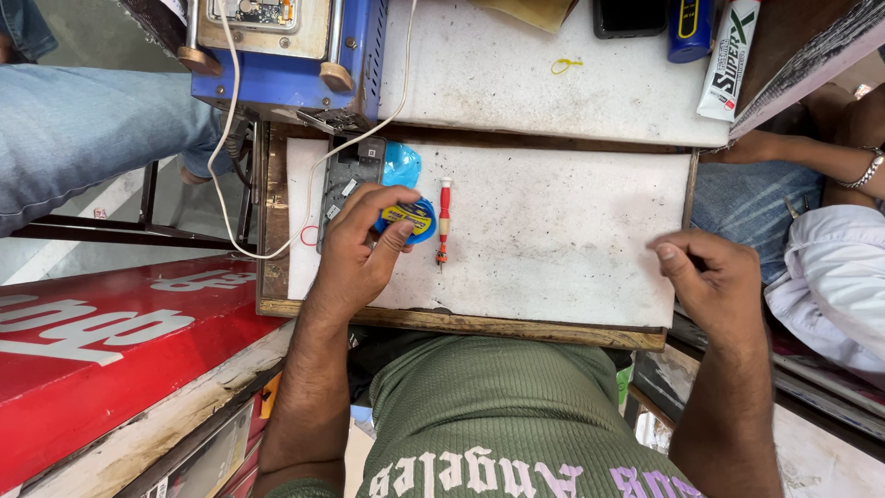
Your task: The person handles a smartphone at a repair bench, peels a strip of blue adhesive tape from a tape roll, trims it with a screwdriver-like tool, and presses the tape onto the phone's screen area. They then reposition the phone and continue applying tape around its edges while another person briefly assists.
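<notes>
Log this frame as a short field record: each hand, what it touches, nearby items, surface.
left hand: fingers closed on a round blue and yellow spool, lying partly over an opened phone
right hand: loosely curled at the right edge of the board, holding nothing visible
nearby: red-handled screwdriver lying just right of the spool; white cable looping past the phone
surface: white work board with wooden rim
other person: arm with bracelet at far right

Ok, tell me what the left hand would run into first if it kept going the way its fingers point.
The left hand points up and right, fingers already on the small blue-and-yellow round spool. Beyond that, likely the blue plastic piece beside the opened phone, though depth is unclear.
</notes>
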### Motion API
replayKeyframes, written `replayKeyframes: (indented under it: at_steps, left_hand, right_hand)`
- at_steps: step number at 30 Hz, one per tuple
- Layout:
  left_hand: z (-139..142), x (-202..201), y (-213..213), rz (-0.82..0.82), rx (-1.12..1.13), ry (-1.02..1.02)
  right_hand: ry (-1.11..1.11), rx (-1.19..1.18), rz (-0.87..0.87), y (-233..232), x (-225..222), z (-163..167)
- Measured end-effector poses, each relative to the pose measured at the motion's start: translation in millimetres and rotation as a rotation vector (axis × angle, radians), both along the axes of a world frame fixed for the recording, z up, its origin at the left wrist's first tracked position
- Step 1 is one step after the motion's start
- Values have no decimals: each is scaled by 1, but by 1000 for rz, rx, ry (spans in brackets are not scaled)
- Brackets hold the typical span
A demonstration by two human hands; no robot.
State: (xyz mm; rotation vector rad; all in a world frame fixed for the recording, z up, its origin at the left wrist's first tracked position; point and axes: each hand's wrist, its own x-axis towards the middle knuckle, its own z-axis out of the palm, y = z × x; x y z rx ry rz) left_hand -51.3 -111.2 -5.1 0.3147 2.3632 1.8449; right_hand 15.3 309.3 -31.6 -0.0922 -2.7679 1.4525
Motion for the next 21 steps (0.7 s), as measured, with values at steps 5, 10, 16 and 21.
replayKeyframes:
  at_steps: [5, 10, 16, 21]
  left_hand:
    - [-21, 1, -13, 119, 240, -7]
    - [-22, 5, -32, 232, 267, 128]
    - [0, 11, -40, 326, 213, -30]
    - [-13, 12, -30, 210, 378, -154]
  right_hand:
    - [-130, 232, 70, -9, -7, 24]
    - [-84, 228, 235, -2, -8, 28]
    - [-102, 25, 51, 34, 1, 13]
    - [-28, -148, -167, 66, 10, -10]
